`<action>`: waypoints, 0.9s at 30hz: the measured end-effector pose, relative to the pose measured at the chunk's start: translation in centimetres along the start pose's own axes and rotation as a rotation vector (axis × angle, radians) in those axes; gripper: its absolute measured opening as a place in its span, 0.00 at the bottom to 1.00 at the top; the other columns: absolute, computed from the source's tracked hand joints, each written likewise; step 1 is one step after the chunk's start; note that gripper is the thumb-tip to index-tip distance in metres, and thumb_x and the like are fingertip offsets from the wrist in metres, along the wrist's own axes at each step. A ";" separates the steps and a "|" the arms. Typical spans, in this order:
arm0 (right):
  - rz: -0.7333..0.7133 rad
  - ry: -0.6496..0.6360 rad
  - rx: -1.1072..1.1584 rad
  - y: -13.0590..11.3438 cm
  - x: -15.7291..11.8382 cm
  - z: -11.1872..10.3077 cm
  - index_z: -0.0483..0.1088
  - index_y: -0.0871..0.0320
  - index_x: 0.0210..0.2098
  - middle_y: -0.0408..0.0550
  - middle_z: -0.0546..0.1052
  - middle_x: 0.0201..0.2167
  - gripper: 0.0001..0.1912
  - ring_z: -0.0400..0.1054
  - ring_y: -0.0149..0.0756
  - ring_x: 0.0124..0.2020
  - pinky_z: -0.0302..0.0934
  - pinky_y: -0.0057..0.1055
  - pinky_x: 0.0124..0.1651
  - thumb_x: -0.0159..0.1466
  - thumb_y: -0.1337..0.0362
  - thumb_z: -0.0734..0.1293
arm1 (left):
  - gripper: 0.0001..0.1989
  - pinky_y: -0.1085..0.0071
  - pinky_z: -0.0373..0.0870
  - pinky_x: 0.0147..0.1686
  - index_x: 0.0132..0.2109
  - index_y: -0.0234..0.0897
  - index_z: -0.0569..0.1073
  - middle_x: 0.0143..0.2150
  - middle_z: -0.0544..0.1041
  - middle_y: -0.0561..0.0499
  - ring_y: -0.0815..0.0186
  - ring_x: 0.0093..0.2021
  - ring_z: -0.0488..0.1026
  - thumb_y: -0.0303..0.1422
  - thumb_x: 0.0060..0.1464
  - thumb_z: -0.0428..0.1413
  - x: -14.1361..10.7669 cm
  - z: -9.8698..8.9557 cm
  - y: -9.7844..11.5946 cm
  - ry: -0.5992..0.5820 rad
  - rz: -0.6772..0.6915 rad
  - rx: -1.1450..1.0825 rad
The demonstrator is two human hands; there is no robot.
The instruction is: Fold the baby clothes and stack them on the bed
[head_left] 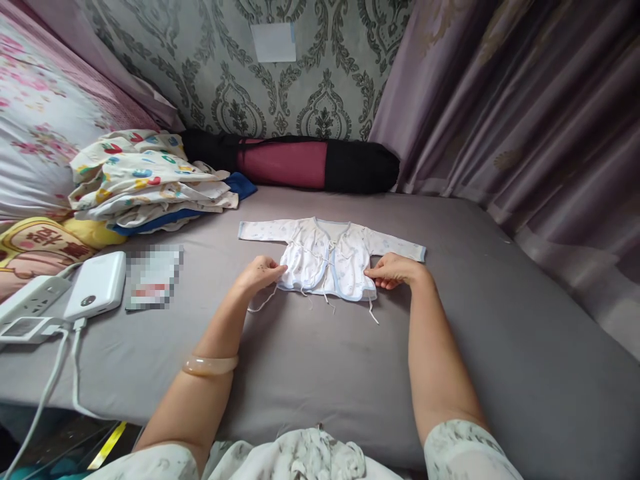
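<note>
A small white baby shirt (327, 253) with blue trim and loose tie strings lies flat on the grey bed sheet (450, 333), sleeves spread to both sides. My left hand (261, 272) pinches its lower left hem. My right hand (393, 270) grips the lower right hem. A pale bangle (210, 365) sits on my left forearm.
A pile of folded patterned clothes (145, 183) lies at the back left. A black and red rolled bag (300, 162) rests against the wall. A white power bank (97, 285), a power strip (30, 300) with cables and a blurred card (153, 277) lie at left. Purple curtains (525, 113) hang on the right.
</note>
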State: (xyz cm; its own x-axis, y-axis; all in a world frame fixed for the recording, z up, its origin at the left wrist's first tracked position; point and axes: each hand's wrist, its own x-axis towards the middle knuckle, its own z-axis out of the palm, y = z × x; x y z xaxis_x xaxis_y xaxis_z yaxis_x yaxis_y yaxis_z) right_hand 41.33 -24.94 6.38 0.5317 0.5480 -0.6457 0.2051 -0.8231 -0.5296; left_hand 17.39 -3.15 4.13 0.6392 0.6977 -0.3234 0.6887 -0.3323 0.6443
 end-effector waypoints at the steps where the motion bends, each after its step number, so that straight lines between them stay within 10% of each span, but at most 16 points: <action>1: -0.012 0.002 -0.026 -0.1 0.1 0.1 0.70 0.62 0.22 0.41 0.71 0.16 0.15 0.61 0.22 0.14 0.59 0.19 0.20 0.62 0.60 0.70 | 0.14 0.75 0.53 0.20 0.24 0.37 0.68 0.16 0.65 0.56 0.71 0.18 0.60 0.42 0.50 0.56 -0.1 0.0 0.1 -0.016 -0.004 -0.034; 24: -0.028 0.036 -0.247 0.2 0.0 -0.4 0.65 0.59 0.17 0.41 0.69 0.14 0.13 0.59 0.24 0.14 0.52 0.23 0.19 0.56 0.71 0.67 | 0.08 0.72 0.60 0.29 0.30 0.38 0.69 0.30 0.75 0.50 0.63 0.33 0.72 0.37 0.52 0.57 0.6 -0.7 -1.1 0.089 0.045 0.268; 27: -0.028 0.101 -0.312 -0.2 -0.9 -0.8 0.67 0.58 0.18 0.43 0.71 0.17 0.13 0.61 0.26 0.16 0.54 0.24 0.21 0.58 0.66 0.68 | 0.09 0.70 0.61 0.32 0.33 0.38 0.69 0.34 0.76 0.48 0.60 0.37 0.72 0.38 0.53 0.58 0.3 -0.2 -0.9 0.238 0.069 0.330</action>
State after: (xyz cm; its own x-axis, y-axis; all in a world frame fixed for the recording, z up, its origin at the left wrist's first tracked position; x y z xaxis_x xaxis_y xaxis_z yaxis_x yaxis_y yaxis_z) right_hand 41.49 -25.39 7.47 0.5980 0.5660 -0.5674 0.4544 -0.8226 -0.3418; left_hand 16.92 -2.45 3.61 0.6172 0.7814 -0.0927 0.7447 -0.5421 0.3892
